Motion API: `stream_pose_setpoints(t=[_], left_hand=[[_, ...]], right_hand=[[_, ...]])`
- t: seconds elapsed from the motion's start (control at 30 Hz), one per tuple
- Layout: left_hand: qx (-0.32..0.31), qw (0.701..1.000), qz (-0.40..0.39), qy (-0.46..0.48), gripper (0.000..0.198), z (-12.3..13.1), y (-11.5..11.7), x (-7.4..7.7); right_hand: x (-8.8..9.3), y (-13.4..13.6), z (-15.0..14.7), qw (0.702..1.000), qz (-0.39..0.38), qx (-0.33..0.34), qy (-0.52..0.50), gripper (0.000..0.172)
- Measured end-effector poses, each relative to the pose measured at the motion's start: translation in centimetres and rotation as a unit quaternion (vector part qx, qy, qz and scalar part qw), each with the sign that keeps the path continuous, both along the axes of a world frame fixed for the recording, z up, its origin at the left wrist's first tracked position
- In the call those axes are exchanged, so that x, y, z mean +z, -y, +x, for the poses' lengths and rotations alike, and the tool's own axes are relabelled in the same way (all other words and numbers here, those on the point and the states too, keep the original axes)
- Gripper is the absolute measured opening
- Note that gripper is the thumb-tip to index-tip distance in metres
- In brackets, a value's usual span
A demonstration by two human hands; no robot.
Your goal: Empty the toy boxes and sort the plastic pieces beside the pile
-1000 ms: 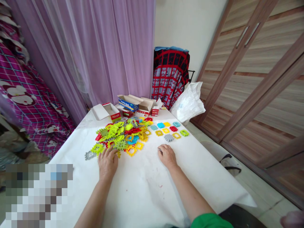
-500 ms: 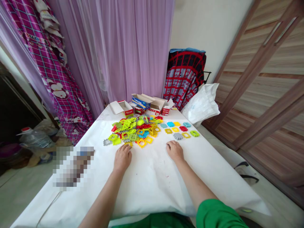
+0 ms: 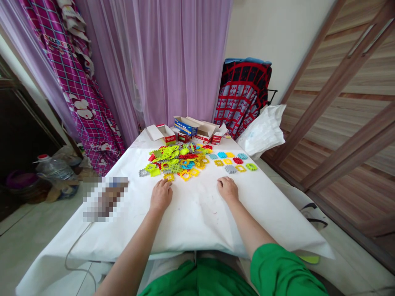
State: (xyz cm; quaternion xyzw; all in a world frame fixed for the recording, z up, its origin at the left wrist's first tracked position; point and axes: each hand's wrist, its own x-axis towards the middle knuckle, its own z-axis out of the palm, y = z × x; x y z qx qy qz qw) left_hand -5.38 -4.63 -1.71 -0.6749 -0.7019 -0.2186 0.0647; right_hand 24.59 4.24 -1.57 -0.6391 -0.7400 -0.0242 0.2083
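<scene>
Just ahead of L hand (image 3: 161, 195) fingers I see tile pile (image 3: 177, 162); R hand (image 3: 228, 190) near grey tile (image 3: 230, 169); both flat on surface (image 3: 197, 222), fingers loose, empty.

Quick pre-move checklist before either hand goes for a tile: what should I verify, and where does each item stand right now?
1. The left hand is empty: ok, it lies palm down on the table.
2. The right hand is empty: ok, flat on the cloth, holding nothing.
3. A tile close to the left hand: ok, a yellow tile at the near edge of the pile lies by its fingertips.
4. A tile close to the right hand: ok, the grey tile sits just past it.
5. Laid-out tiles separate from the pile: ok, spread singly to its right.
6. Pile pieces loose or interlocked: cannot tell.
</scene>
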Motion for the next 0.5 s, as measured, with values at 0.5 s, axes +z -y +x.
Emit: stream_pose_setpoints(t=[0.5], left_hand=[[0.026, 0.999, -0.011, -0.018, 0.033, 1.6, 2.2, 1.3]], right_hand=[[-0.2, 1.7, 0.9, 0.999, 0.024, 0.019, -0.022, 0.023]])
